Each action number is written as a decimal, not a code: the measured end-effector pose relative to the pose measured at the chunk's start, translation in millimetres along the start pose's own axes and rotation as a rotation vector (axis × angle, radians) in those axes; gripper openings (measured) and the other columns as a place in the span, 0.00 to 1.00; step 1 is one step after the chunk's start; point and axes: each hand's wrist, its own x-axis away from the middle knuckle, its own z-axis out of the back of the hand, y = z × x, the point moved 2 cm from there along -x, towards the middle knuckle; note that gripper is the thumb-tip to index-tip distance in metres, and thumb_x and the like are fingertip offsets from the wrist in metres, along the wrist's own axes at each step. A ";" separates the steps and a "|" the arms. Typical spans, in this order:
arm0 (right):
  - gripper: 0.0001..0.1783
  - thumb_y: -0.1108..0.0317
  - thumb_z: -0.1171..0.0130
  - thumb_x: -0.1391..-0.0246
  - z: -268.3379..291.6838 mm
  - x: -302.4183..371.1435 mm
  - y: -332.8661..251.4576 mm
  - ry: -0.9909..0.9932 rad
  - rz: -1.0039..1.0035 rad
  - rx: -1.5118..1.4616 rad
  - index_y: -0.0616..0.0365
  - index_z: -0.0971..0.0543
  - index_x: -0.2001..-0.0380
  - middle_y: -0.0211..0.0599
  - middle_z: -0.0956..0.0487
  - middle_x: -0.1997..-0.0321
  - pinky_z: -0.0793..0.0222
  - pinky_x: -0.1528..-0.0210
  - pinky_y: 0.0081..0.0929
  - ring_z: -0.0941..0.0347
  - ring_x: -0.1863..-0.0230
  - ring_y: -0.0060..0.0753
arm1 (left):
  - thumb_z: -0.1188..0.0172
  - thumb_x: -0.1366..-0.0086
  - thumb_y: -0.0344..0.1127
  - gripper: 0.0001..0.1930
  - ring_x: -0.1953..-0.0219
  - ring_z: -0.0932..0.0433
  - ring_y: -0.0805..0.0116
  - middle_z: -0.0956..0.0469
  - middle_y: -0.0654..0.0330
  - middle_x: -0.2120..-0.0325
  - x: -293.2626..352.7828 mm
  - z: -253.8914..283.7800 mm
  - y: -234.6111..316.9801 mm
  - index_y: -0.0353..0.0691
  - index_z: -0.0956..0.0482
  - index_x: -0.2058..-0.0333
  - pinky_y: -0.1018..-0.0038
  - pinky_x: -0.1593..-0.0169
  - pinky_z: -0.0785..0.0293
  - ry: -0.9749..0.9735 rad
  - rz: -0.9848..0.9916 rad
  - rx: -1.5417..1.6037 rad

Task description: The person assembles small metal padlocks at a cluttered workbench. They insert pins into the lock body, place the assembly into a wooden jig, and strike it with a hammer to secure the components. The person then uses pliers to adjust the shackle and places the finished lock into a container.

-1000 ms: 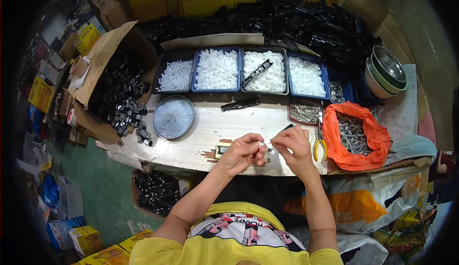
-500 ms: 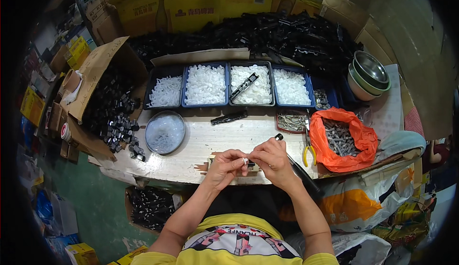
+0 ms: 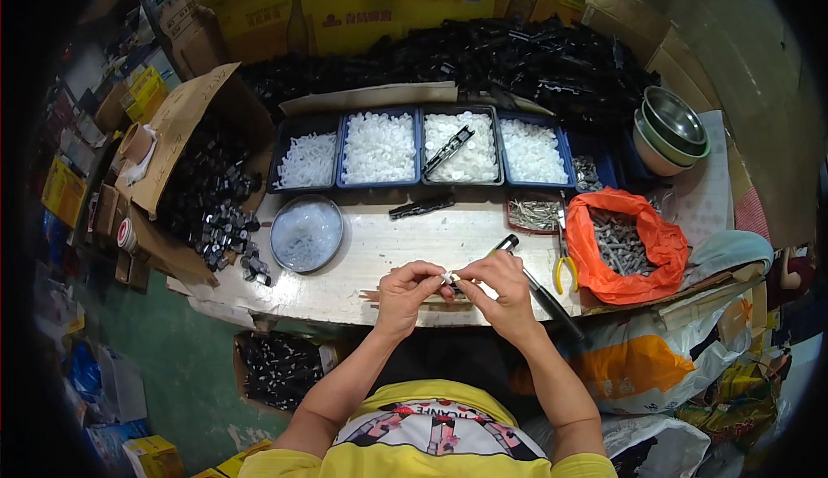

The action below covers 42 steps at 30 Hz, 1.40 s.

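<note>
Near the table's front edge, my left hand pinches a small white plastic piece between thumb and fingertips. Close against it, my right hand is closed in a pinch at the piece's other side. What lies in the right fingertips is too small to make out. Under and beyond the right hand lies a long black rod, slanting over the front edge. A slim black part rests on the white tabletop farther back.
Trays of white plastic parts line the back, one with a black part on top. A round bowl stands left. Rightward are yellow-handled pliers, a red dish and an orange bag of grey pieces. Black parts are heaped behind.
The whole view has shifted slightly to the right. My fingertips have come closer together around the white piece, and more of the black rod shows beside my right hand.
</note>
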 end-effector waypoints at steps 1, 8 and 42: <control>0.07 0.72 0.38 0.61 0.6 -0.1 -3.6 -0.017 -0.008 -0.001 0.55 0.22 0.73 0.27 0.24 0.75 0.48 0.66 0.26 0.34 0.71 0.27 | 0.46 0.43 0.22 0.05 0.72 0.24 0.70 0.24 0.56 0.74 1.7 -2.2 0.5 0.31 0.26 0.66 0.76 0.67 0.25 0.019 -0.022 -0.017; 0.07 0.74 0.40 0.63 -15.0 -1.0 -3.4 0.014 0.108 0.173 0.55 0.26 0.77 0.26 0.28 0.75 0.49 0.65 0.30 0.36 0.71 0.30 | 0.40 0.51 0.24 0.06 0.68 0.28 0.68 0.24 0.60 0.72 2.3 8.3 25.2 0.36 0.23 0.71 0.76 0.64 0.33 0.059 -0.311 -0.752; 0.08 0.73 0.40 0.61 0.9 11.5 58.0 -0.149 -0.032 0.281 0.55 0.24 0.72 0.29 0.28 0.74 0.46 0.64 0.29 0.34 0.68 0.32 | 0.37 0.58 0.31 0.10 0.57 0.37 0.65 0.28 0.68 0.67 7.5 27.0 -1.4 0.43 0.25 0.74 0.68 0.54 0.50 0.046 -0.265 -1.298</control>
